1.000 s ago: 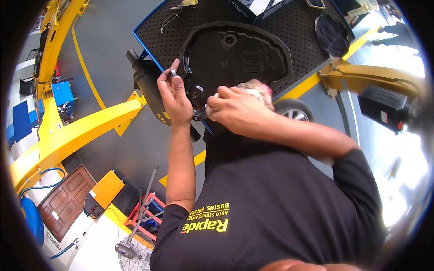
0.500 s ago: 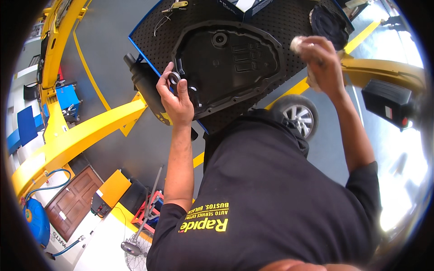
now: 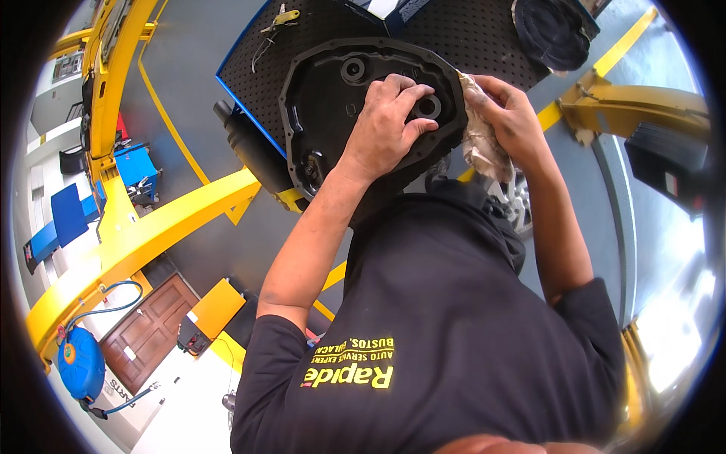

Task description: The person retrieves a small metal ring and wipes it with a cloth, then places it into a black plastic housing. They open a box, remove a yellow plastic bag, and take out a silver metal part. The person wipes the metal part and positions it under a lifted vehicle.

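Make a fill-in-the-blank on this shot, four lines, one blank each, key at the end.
1. The dark ring in the left hand has that hand's ___ on its near side.
2. The large pan below the left hand is coloured ___.
3. The crumpled rag in the right hand is by the pan's ___ edge, as the picture shows it.
4. The left edge of the perforated tabletop is coloured ___.

Missing words: thumb; black; right; blue.

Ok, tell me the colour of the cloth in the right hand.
The cloth is pale beige; it shows best in the head view.
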The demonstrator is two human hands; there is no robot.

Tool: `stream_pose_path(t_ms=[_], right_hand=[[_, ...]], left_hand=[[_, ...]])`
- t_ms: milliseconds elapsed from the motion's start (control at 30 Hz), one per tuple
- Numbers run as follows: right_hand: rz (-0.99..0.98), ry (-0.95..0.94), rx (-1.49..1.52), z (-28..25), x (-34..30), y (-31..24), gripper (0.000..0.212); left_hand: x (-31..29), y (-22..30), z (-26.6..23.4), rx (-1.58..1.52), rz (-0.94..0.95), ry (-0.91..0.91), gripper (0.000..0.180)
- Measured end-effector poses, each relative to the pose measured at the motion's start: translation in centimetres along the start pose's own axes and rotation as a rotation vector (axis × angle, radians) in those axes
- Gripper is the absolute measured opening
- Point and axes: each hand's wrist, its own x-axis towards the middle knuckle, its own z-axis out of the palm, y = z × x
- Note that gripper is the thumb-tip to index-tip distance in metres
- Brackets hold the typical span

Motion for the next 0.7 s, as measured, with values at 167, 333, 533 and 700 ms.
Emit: stream_pose_path(t_ms=[167,333,533,700], right_hand=[[0.012,-0.003,-0.104,0.2,-0.4,-1.0,0.045],[0.016,0.013,-0.161,0.2,-0.2,-0.7,0.042],[-0.007,0.018,-0.174,0.2,-0.1,-0.3,0.042],[0.008,0.049,-0.167,0.6,-0.1,0.0,0.042]], left_hand=[[0.3,-1.0,1.3,0.003,0.080,0.007,0.047],[0.9,-1.5,1.3,0.038,0.167,-0.018,0.047],[1.7,-2.6,1.1,0.017,0.194,-0.090,0.049],[1.7,-3.3,1.3,-0.004,0.228,-0.087,0.048]])
